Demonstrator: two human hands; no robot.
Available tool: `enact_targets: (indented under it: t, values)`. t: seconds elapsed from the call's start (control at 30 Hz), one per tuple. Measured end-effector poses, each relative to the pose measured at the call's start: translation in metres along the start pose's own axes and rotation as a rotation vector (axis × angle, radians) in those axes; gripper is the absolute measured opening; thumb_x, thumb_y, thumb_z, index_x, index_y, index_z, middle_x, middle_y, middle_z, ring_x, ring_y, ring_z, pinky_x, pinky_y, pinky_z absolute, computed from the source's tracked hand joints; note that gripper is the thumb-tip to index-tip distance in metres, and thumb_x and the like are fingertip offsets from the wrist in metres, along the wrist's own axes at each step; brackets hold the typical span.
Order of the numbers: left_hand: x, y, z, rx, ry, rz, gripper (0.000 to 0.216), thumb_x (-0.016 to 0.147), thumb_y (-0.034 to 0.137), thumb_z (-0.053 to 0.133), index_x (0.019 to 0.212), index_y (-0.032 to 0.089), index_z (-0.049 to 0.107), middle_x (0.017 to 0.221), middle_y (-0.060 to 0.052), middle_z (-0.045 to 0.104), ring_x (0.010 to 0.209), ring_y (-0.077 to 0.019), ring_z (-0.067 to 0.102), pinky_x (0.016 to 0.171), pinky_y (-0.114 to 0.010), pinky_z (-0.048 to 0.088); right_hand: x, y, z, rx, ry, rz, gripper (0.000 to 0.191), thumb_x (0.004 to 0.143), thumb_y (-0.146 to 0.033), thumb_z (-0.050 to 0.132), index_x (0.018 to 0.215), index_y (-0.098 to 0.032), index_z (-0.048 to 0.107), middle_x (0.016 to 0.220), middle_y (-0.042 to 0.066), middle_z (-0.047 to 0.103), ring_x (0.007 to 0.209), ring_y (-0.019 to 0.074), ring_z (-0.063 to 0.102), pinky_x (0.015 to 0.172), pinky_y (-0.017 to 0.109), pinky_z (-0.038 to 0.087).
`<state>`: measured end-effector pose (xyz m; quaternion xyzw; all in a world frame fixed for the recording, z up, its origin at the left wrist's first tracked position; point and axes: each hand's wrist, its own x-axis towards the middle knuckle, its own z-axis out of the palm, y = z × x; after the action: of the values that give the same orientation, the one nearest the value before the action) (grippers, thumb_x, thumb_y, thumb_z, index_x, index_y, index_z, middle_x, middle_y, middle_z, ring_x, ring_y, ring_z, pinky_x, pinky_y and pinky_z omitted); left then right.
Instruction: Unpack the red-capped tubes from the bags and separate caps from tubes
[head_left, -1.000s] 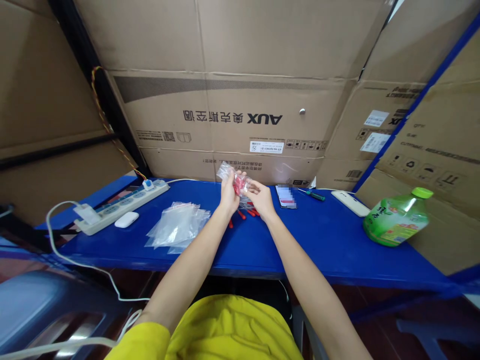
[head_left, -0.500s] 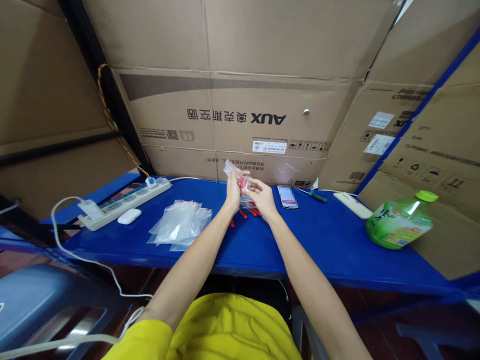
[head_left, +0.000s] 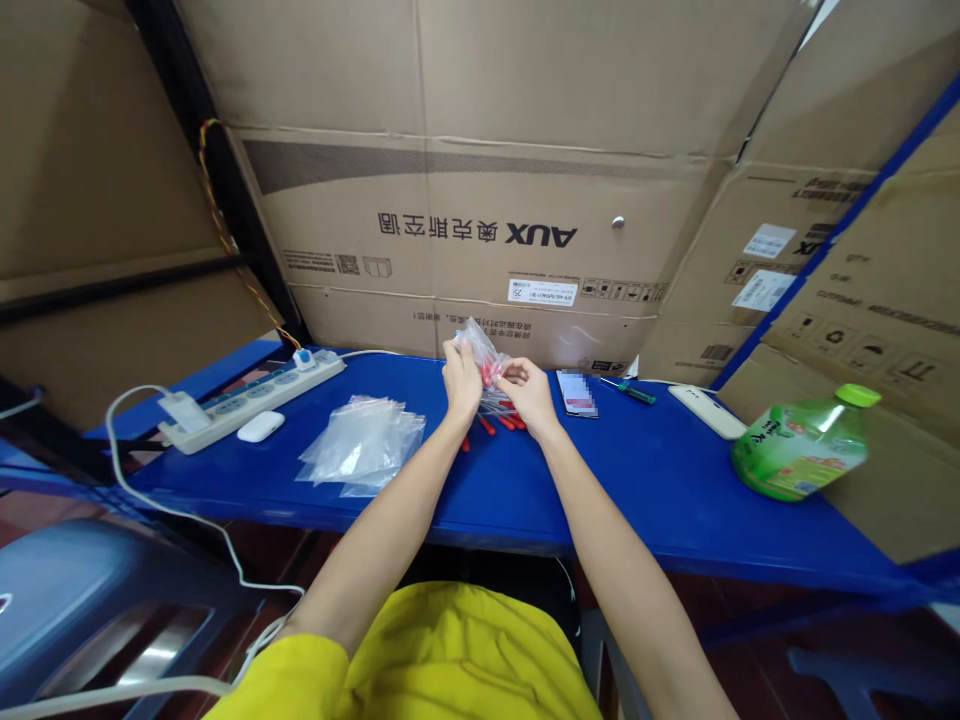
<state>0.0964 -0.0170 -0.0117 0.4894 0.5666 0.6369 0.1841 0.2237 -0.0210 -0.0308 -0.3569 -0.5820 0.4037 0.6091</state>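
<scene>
Between my hands, just above the table, is a clear plastic bag (head_left: 475, 341) with red-handled pieces showing inside it. My left hand (head_left: 462, 382) is closed on the bag's left side. The fingers of my right hand (head_left: 528, 392) pinch its right side. Below them on the table lies a small pile of thin metal tools with red handles (head_left: 504, 416), partly covered by my hands; their exact kind is too small to tell. Left of my forearm sits a stack of flat, clear zip bags (head_left: 364, 445).
A power strip (head_left: 259, 398) with plugs and a white earbud case (head_left: 260, 427) lie at the left of the blue table (head_left: 615, 480). To the right are a phone (head_left: 577, 393), a green screwdriver (head_left: 636, 393), a white device (head_left: 706, 411) and a green bottle (head_left: 802, 450). Cardboard (head_left: 480, 180) walls the back.
My left hand has turned and shifted a little left, with its fingers now curled over the bag's upper edge. The bag sits more upright, and my right hand still pinches it.
</scene>
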Motion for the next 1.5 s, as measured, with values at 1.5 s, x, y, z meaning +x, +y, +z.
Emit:
enact_targets:
  t: [1.5]
  values:
    - [0.003, -0.002, 0.007, -0.432, -0.328, -0.001, 0.027, 0.080, 0.030, 0.080, 0.076, 0.020, 0.056, 0.067, 0.003, 0.062, 0.054, -0.0120, 0.058, 0.061, -0.025, 0.047, 0.007, -0.013, -0.025, 0.102, -0.084, 0.126, 0.055, 0.061, -0.046, 0.089, 0.106, -0.021, 0.069, 0.103, 0.006, 0.078, 0.094, 0.0220, 0.072, 0.089, 0.039, 0.058]
